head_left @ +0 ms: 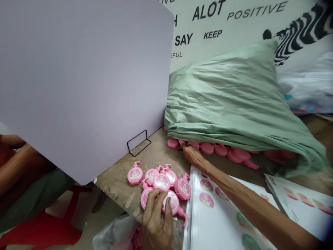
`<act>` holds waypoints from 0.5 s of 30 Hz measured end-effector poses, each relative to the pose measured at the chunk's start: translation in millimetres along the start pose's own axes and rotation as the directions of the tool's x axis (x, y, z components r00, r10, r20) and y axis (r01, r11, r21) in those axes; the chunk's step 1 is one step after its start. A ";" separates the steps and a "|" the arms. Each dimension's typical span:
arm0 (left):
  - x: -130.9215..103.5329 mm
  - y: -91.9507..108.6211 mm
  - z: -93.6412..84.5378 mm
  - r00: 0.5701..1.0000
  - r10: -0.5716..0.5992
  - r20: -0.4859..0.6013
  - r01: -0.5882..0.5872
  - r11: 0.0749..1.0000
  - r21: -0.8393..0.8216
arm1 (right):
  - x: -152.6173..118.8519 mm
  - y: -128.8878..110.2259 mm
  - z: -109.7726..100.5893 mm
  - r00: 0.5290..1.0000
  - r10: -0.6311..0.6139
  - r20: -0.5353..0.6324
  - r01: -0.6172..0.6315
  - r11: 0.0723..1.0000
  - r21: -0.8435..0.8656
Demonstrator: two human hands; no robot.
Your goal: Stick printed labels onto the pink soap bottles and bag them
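My left hand (158, 222) is at the bottom centre, its fingers curled against a labelled pink bottle (171, 202) at the near side of a cluster. More round pink pump bottles (161, 182) with picture labels lie around it on the brown table. My right hand (191, 153) reaches forward to the mouth of a green sack (223, 93), where pink bottles (207, 148) spill out. Its fingertips are at a pink piece by the sack's edge; the grip is hard to make out. White sticker sheets (208, 222) with round labels lie under my right forearm.
A large pale panel (85, 76) stands at the left, with a black wire stand (139, 143) at its foot. Further sheets (301, 198) lie at the right. Beyond the panel are another person's arm (15, 163) and a red stool (44, 229). A plastic bag (114, 232) hangs below the table edge.
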State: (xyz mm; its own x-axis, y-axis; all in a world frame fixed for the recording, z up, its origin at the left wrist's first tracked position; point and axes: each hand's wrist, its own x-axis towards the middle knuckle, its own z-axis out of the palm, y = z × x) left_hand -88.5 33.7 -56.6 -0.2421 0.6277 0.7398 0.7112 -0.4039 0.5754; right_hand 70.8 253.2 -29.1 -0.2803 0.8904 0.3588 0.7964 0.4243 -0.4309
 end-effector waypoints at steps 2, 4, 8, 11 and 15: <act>7.1 3.0 -4.6 1.000 0.017 -0.001 -0.017 1.000 -0.007 | -4.8 -9.9 -14.5 0.997 0.010 0.072 -0.015 0.998 0.069; 16.9 8.7 -8.5 1.000 0.023 0.003 -0.023 1.000 0.009 | -18.2 -23.6 -34.8 0.993 0.018 0.117 -0.034 0.989 0.143; 32.3 25.0 -5.2 0.985 -0.029 0.171 0.039 0.997 -0.059 | -63.8 -57.1 -85.1 0.872 0.034 0.489 -0.363 0.715 0.598; 30.1 40.5 6.7 0.890 -0.197 0.411 0.323 0.909 -0.264 | -96.5 -71.1 -111.3 0.721 -0.052 0.691 -0.613 0.416 0.672; 9.2 64.9 18.6 0.570 -0.499 0.653 0.804 0.500 -0.321 | -130.7 -42.6 -110.8 0.867 0.185 0.463 -0.459 0.659 0.595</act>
State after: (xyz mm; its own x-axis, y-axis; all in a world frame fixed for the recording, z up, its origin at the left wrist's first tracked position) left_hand -32.2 25.6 -18.9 -0.0622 0.9938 -0.0926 -0.0507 0.0895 0.9947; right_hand 132.9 100.5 34.1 -0.3437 0.9267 -0.1522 0.3346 -0.0306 -0.9419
